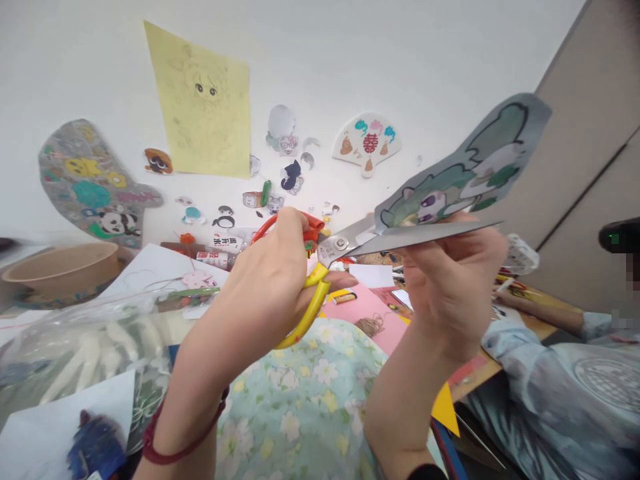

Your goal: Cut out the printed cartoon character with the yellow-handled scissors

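Note:
My left hand (273, 267) grips a pair of scissors with one red and one yellow handle loop. The scissors (341, 244) point right, their blades apart around the lower left edge of a grey-backed paper cutout. On this cutout (453, 170) a green-haired cartoon character is printed. My right hand (450, 287) holds it from below, the fingers partly hidden behind the lower blade and the paper. Both hands are raised in front of the wall, over a floral cloth (300, 407). A dark red band circles my left wrist.
Stickers, a yellow sheet (205, 113) and a fan-shaped cutout (367, 143) are on the white wall. A tan bowl (63, 267) and plastic bags stand left. Pink paper (370, 310) with twine lies behind. Another person's sleeve (520, 340) is at right.

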Motion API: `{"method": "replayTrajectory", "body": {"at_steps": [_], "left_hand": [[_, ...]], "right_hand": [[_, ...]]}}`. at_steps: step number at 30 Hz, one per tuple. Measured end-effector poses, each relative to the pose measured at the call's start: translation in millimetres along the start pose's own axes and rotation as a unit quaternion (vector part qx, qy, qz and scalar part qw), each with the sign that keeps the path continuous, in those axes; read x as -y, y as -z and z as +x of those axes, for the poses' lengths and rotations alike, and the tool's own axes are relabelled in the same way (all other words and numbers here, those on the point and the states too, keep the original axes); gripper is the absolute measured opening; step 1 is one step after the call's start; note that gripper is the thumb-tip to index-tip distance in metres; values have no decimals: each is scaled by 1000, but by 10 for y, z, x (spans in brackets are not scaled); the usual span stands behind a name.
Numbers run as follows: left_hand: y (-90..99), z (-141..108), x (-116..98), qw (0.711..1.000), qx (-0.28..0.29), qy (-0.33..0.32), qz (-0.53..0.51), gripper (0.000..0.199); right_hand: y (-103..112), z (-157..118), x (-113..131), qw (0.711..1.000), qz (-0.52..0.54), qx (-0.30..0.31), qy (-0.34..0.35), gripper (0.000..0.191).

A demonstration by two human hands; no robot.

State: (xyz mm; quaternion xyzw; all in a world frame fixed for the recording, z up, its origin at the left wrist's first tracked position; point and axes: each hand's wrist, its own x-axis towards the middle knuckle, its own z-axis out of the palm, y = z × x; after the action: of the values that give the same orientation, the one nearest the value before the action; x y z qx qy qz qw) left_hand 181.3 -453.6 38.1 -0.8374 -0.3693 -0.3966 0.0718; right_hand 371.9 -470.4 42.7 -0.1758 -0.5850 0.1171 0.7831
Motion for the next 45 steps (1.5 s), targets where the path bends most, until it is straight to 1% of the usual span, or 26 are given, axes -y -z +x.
{"method": "replayTrajectory", "body": {"at_steps": [5, 8, 11, 14, 16, 18, 20, 21, 23, 26, 28, 31, 33, 35, 36, 38, 40, 43, 45], "left_hand": [[-6, 7, 6, 1000, 1, 6, -1, 38], [-27, 5, 18, 1000, -16, 0, -4, 40], [-54, 7, 32, 999, -44, 10, -5, 43], [-72, 15, 48, 998, -66, 14, 10, 43], [-72, 21, 60, 997, -68, 15, 27, 43], [-63, 27, 69, 997, -64, 16, 40, 43], [-52, 29, 74, 997, -67, 17, 45, 42], [-48, 29, 76, 996, -73, 18, 44, 42], [-46, 26, 80, 995, -85, 19, 38, 40], [-52, 18, 88, 994, -100, 18, 30, 41], [-50, 16, 87, 994, -103, 23, 35, 42], [-22, 20, 65, 994, -93, 37, 43, 43], [3, 27, 44, 995, -75, 49, 43, 43], [18, 33, 31, 996, -63, 54, 34, 42], [17, 35, 31, 996, -69, 52, 28, 42], [3, 34, 40, 996, -80, 42, 18, 43], [-19, 29, 55, 995, -91, 31, 16, 44], [-40, 15, 61, 995, -90, 27, 15, 44], [-41, 8, 54, 996, -77, 38, 9, 45]], "right_hand": [[8, -8, 5, 1000, 14, 6, -2, 20], [-10, -7, 18, 1000, 0, 5, 7, 23], [-47, 0, 19, 999, -7, 6, 31, 26], [-68, 9, 0, 999, -27, 18, 27, 20], [-64, 14, -20, 999, -46, 4, 19, 11], [-51, 18, -36, 998, -53, -31, 30, 4], [-36, 14, -41, 995, -64, -59, 48, 6], [-29, 8, -39, 994, -74, -59, 50, 7], [-15, -9, -29, 993, -103, -41, 42, 8], [5, -29, -9, 990, -141, 11, -2, 11], [7, -27, 2, 989, -148, 24, -16, 13], [-23, -8, 11, 990, -143, 12, 11, 17], [-54, 4, 10, 989, -143, -3, 44, 12], [-78, 8, 2, 988, -133, -3, 74, 4], [-84, 9, -3, 989, -125, 6, 79, 8], [-83, 8, -12, 991, -112, 35, 69, 15], [-76, 7, -13, 991, -110, 52, 51, 16], [-78, 3, -1, 991, -113, 44, 49, 16], [-91, -4, 10, 992, -115, 34, 46, 17]]}}
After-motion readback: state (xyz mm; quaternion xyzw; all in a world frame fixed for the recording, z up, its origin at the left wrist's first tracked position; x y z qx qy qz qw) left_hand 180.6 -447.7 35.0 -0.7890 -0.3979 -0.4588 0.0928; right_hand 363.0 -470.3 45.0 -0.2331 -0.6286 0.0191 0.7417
